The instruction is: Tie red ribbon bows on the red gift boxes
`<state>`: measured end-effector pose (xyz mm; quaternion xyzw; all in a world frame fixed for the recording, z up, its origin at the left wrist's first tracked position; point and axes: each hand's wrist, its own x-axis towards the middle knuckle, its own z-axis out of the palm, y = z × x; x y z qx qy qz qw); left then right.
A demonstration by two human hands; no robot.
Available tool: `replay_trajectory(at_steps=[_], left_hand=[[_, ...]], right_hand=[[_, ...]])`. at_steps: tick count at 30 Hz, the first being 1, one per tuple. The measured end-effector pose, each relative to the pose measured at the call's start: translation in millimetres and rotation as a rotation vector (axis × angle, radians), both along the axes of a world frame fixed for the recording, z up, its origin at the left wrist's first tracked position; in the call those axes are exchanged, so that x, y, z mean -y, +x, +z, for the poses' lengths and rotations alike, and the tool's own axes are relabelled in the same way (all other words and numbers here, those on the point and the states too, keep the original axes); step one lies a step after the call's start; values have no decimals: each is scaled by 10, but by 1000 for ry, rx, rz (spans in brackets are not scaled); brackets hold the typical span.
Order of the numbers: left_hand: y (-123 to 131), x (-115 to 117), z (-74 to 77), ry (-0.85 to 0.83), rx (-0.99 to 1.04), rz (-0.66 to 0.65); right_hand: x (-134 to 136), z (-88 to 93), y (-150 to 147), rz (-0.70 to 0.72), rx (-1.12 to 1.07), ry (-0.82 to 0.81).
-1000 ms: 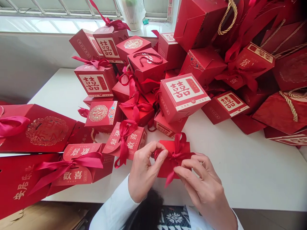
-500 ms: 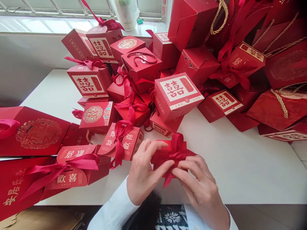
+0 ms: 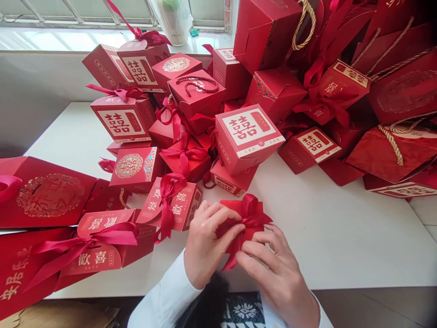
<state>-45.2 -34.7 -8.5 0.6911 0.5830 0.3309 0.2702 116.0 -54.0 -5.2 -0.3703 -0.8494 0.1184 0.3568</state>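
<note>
A small red gift box [image 3: 257,207] sits at the table's near edge, a satin ribbon bow [image 3: 251,213] tied across its top. My left hand [image 3: 210,241] is closed on the bow's left side, its thumb and forefinger pinching the ribbon. Just right of and below the bow, my right hand [image 3: 278,269] has its fingers bent inward, tips close together by the box's right and front sides. Whatever lies between those tips is hidden. One ribbon tail hangs over the box front between my hands.
Red boxes with ribbons crowd the table [image 3: 341,237]; a lettered box [image 3: 246,136] is stacked behind my hands. Ribboned boxes [image 3: 102,246] lie at left. Bags with gold rope handles [image 3: 392,146] pile up at right. A wrapped pot [image 3: 172,23] stands on the windowsill.
The ribbon tail at the box front has swung left. My right fingers have shifted left and slightly down. My left hand stays at the bow, its thumb and forefinger now closer together.
</note>
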Motion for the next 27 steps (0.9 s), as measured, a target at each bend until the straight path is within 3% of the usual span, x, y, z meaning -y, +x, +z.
replay_trajectory(at_steps=[9,12,14,16,23,27], left_hand=[[-12,4,14,-34,-17,-9],[-20,9,14,-29,-20,-14],[-19,14,11,-19,-23,-15],[-10,20,6,-10,-33,-12],[48,30,-3,5,-135,36],[44,21,-6,17,-142,33]], right_hand=[[87,-60,35,-25,-46,-26],[44,-95,113,-222,-127,-72],[-24,-137,158,-415,-167,-172],[-101,-181,175,-497,-177,-282],[-100,-182,130,-437,-303,-393],[-66,-184,183,-494,-379,-490]])
